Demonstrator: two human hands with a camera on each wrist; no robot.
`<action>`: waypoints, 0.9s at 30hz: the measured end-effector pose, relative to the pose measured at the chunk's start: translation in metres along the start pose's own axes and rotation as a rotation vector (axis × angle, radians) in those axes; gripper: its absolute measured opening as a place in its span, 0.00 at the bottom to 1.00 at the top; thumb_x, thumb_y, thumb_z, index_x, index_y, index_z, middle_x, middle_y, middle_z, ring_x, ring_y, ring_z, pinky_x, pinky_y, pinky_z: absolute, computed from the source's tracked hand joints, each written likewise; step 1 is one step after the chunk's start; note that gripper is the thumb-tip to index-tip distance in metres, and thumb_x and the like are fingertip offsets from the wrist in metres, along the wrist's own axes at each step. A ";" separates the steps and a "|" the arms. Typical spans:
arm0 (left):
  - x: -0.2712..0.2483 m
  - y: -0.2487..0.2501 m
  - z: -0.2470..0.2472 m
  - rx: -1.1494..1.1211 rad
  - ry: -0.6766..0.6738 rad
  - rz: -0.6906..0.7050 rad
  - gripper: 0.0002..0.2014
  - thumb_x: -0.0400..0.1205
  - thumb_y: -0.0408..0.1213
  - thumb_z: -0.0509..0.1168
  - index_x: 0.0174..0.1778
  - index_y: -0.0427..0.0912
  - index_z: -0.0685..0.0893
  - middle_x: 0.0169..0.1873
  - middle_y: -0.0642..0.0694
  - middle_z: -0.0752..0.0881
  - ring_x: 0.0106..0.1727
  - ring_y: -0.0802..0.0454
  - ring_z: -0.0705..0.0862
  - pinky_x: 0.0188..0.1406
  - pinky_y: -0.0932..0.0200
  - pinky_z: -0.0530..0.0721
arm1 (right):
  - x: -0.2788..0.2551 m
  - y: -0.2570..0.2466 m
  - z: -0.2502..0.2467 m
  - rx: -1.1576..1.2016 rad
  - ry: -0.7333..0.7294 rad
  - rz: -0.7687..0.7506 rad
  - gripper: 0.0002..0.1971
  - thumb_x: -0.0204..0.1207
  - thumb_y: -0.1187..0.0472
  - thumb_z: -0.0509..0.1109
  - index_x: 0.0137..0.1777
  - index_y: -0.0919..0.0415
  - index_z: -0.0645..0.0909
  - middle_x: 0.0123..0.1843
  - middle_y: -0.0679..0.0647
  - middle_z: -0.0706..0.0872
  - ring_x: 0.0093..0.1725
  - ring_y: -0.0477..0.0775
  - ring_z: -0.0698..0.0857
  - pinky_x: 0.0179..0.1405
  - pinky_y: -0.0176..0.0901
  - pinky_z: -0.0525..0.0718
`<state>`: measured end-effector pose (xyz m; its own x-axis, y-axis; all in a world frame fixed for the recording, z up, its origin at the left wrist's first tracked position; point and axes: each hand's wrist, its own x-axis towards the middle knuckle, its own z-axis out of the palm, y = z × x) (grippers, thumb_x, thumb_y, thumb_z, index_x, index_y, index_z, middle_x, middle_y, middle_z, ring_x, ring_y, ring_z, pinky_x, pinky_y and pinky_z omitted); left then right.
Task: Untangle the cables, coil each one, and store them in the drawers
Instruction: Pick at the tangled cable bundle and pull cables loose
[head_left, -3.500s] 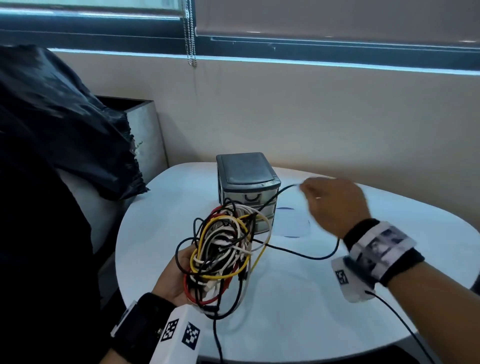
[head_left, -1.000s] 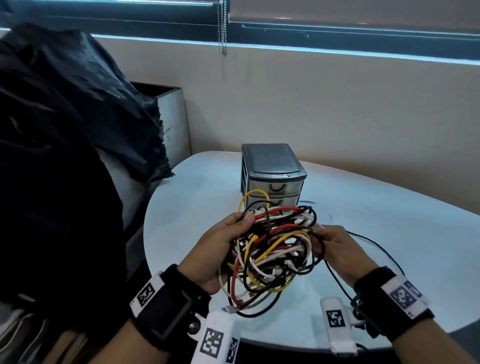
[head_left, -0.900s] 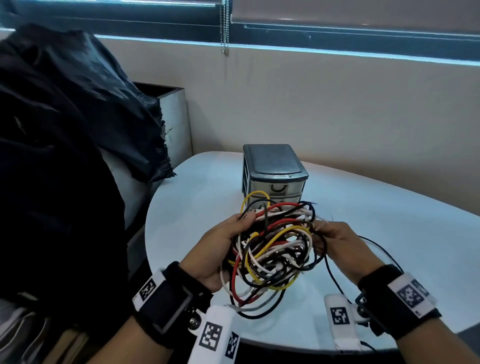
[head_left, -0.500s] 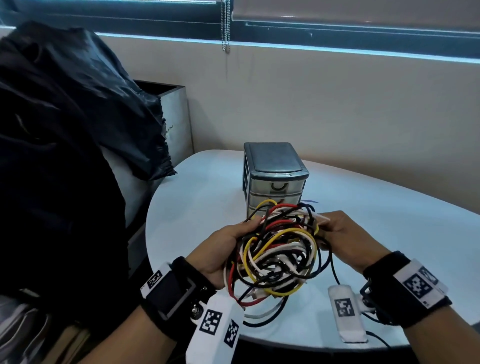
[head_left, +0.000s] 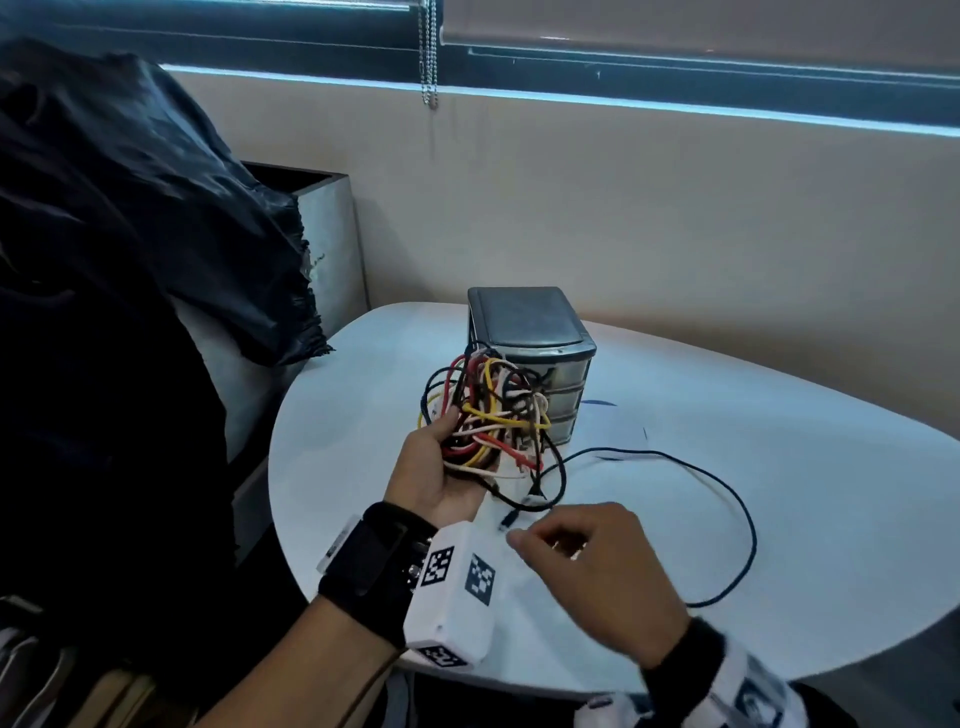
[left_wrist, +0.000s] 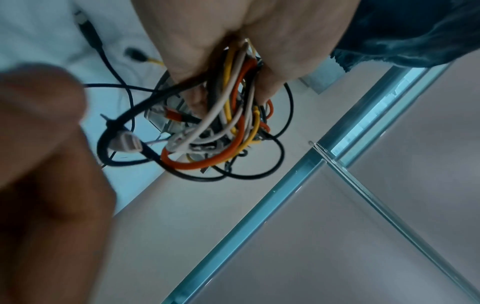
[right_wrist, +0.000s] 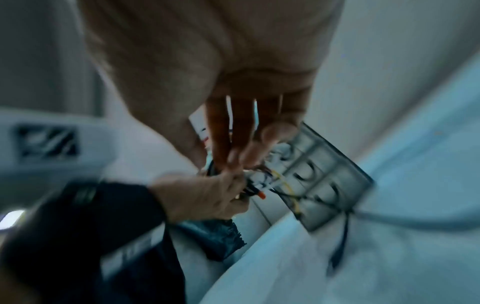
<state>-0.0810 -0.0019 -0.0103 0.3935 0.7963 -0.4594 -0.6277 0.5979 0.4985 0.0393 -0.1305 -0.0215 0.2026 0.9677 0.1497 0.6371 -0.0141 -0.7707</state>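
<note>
A tangle of black, white, red and yellow cables (head_left: 488, 410) hangs above the table, right in front of the small grey drawer unit (head_left: 535, 332). My left hand (head_left: 449, 441) grips the tangle from below, palm up; in the left wrist view its fingers (left_wrist: 270, 82) curl round the strands (left_wrist: 221, 127). One long black cable (head_left: 737, 499) trails out of the tangle and loops over the table to the right. My right hand (head_left: 524, 540) hovers near the front edge, apart from the tangle. In the blurred right wrist view its fingers (right_wrist: 233, 127) are spread with nothing between them. All drawers (right_wrist: 324, 174) are closed.
The round white table (head_left: 727, 415) stands against a beige wall. A black plastic bag (head_left: 130, 208) and a grey metal bin (head_left: 327, 234) crowd the left side. A small black plug (head_left: 510, 519) dangles just beyond my right fingertips.
My right hand let go of the tangle and drew back toward the near edge. My left hand carried the bundle forward to the drawer unit, and the black cable now lies looped on the table.
</note>
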 end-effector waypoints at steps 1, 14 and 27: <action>-0.001 -0.002 0.004 0.026 -0.009 -0.005 0.13 0.88 0.36 0.58 0.44 0.35 0.84 0.34 0.41 0.88 0.33 0.49 0.87 0.41 0.59 0.87 | -0.002 -0.005 0.004 -0.149 0.144 -0.131 0.12 0.75 0.46 0.72 0.33 0.49 0.86 0.33 0.41 0.87 0.33 0.42 0.83 0.34 0.36 0.81; -0.013 -0.009 -0.004 0.519 -0.135 0.071 0.18 0.83 0.46 0.69 0.65 0.40 0.82 0.38 0.44 0.90 0.38 0.46 0.88 0.42 0.47 0.92 | 0.041 -0.008 -0.024 -0.241 0.378 -0.303 0.05 0.77 0.57 0.69 0.45 0.50 0.87 0.37 0.44 0.88 0.37 0.49 0.85 0.37 0.43 0.82; 0.009 0.007 -0.022 1.883 0.022 0.702 0.55 0.61 0.73 0.74 0.83 0.64 0.59 0.84 0.57 0.52 0.85 0.52 0.47 0.81 0.42 0.59 | 0.072 -0.024 -0.072 0.478 -0.014 -0.166 0.09 0.83 0.73 0.64 0.45 0.61 0.81 0.31 0.50 0.83 0.29 0.46 0.75 0.32 0.34 0.75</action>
<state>-0.0966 0.0071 -0.0270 0.4239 0.8976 0.1209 0.7215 -0.4154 0.5539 0.0921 -0.0782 0.0519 0.1151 0.9505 0.2886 0.2472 0.2540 -0.9351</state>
